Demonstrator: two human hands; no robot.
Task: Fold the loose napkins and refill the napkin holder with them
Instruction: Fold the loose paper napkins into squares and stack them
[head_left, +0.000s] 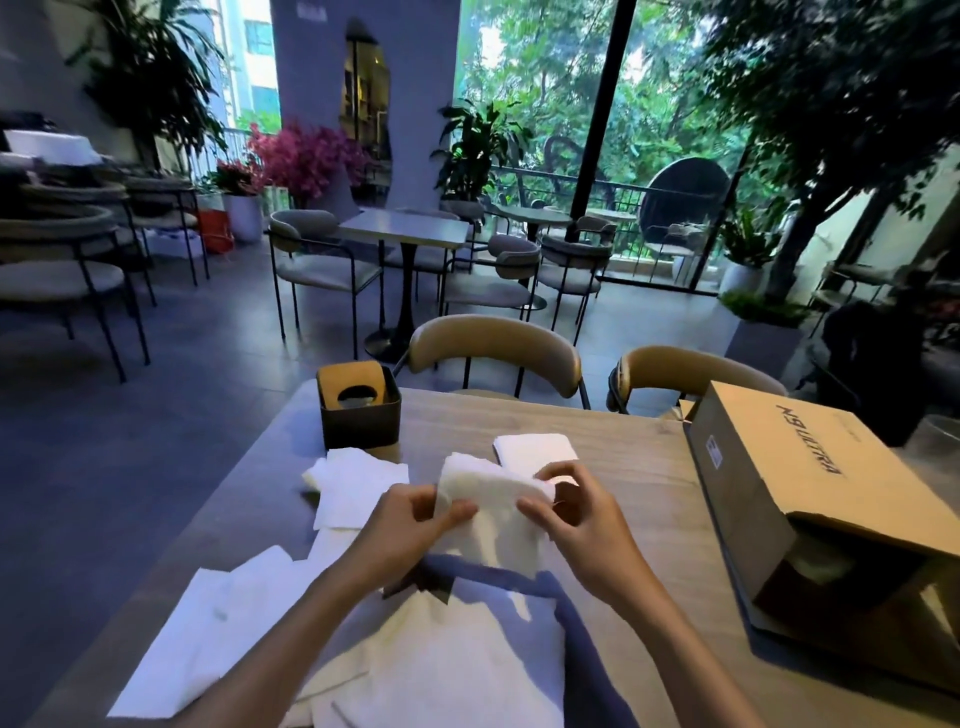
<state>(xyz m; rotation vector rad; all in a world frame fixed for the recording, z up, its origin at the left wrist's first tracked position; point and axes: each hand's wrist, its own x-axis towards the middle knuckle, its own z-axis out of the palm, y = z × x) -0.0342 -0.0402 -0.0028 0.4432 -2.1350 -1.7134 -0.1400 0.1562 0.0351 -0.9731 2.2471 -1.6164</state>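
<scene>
Loose napkins (363, 639) lie unfolded and overlapping on the near edge of the wooden table (639, 467), nearest the camera, spreading toward the left edge. Farther left and back, the napkin holder (359, 410), a dark square box with a tan insert, stands upright near the far left corner. At centre, the left hand (410, 525) pinches the left edge of a raised napkin (493, 514); the right hand (576, 519) pinches its right edge. Behind the right hand, a folded napkin (535, 449) lies flat. At far right, a cardboard box (810, 499) rests on the table.
</scene>
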